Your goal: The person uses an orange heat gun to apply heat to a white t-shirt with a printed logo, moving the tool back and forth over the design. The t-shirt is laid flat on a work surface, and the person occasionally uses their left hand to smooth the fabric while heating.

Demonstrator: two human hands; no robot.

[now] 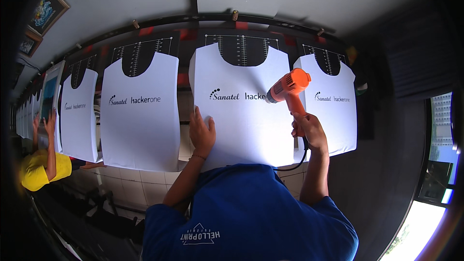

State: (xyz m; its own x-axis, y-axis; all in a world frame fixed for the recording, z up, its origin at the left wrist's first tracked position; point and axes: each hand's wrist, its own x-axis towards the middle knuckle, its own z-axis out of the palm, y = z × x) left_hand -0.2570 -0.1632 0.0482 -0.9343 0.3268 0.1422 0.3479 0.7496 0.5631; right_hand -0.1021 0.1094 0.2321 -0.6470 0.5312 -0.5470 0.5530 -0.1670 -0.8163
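My right hand [311, 131] is wrapped round the handle of an orange heat gun [292, 85]. The gun's dark nozzle points left, over the dark print on a white T-shirt panel [237, 133], and covers the end of that print; whether it touches the fabric I cannot tell. My left hand [202, 133] rests at the panel's left edge with its fingers stretched out and holds nothing. A black cord [302, 157] runs down from the gun below my right hand. The panel lies over a dark board [243, 52] with white ruler marks.
More printed white shirt panels stand to the left [140, 135] and right [331, 125] on similar boards. A dark rail [174, 19] runs behind them. At far left a co-worker in a yellow shirt [41, 169] has both hands at a blue-green framed screen [50, 89].
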